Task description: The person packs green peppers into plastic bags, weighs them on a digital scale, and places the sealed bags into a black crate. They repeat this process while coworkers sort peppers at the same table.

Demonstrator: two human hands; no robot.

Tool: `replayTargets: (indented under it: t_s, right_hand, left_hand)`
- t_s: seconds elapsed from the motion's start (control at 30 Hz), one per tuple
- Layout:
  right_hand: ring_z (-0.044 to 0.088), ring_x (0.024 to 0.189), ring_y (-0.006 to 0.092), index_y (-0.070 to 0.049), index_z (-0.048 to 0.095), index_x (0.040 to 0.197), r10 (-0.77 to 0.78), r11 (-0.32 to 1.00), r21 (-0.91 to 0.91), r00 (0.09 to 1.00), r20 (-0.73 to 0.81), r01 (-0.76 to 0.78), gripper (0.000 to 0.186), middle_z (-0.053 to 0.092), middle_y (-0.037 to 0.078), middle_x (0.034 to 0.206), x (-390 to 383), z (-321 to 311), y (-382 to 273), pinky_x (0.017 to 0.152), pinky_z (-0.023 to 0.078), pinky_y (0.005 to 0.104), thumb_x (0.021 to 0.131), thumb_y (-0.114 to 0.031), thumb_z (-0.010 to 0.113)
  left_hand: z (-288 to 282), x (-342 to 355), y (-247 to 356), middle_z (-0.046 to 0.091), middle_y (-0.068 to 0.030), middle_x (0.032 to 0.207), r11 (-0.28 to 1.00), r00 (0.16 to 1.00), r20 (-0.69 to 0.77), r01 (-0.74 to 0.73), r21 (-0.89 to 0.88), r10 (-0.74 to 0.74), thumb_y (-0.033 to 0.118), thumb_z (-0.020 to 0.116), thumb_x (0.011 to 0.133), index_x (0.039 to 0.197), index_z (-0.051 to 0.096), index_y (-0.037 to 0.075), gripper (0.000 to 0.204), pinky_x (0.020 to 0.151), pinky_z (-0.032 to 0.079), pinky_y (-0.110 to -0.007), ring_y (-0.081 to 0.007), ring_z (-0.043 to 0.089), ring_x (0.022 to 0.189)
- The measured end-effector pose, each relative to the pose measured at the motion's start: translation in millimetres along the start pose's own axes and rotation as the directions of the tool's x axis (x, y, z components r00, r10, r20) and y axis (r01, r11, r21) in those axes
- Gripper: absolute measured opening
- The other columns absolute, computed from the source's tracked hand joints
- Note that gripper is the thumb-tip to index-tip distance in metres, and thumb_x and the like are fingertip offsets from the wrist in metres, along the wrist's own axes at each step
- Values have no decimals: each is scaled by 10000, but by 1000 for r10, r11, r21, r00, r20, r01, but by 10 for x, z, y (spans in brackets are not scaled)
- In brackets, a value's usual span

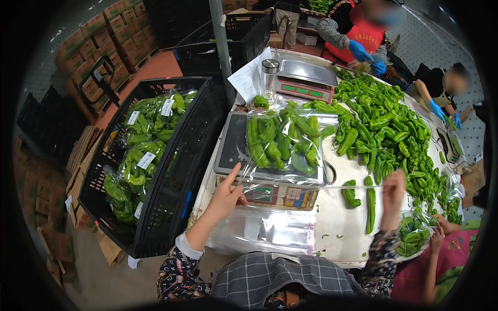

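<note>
Two hands hold a clear bag's open edge stretched between them. Left hand (226, 197) pinches one corner, one finger sticking up; right hand (392, 189) is closed on the other corner. At 12 o'clock from them, the bag of green peppers (282, 140) rests on the scale (233, 150). At 9 o'clock stands a black crate (179, 171). Pulling hard might tip the bag, and peppers could slide off the white table (337, 217).

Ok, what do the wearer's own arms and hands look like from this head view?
Both hands are bare, without gloves: the left hand and the right hand. Each forearm is in a dark sleeve with a small light floral print, and a white inner cuff shows at the left wrist. A grey plaid apron sits between the arms.
</note>
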State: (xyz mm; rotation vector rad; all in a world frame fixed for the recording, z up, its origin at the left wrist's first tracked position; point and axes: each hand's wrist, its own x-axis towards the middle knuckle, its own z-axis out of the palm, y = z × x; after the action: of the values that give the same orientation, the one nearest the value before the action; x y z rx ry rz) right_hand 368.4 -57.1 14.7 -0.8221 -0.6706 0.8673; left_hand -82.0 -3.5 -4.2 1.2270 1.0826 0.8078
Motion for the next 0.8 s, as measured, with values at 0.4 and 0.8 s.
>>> replayTargets:
  t_s: [0.4,0.8]
  right_hand:
    - [528,857,225,-168,564,1089,18,-279,-704,737,676,653,549,532,79,1102,-370,445,653,671,404,329,571,-169,746]
    - [390,497,46,-73,498,584,304,867,-435,950,71,-245,283,471,-23,568,-158,1288,860,460,276,195,838,-199,504]
  left_hand:
    - [-54,148,-121,397,-143,1275,177,675,220,-467,866,705,164,736,596,1304,347,176,808,951,320,-455,-342,350,1189]
    - [283,568,174,476,18,499,964,900,-384,-254,-77,206,216,485,891,750,592,8,273,454,349,-182,-32,434,473]
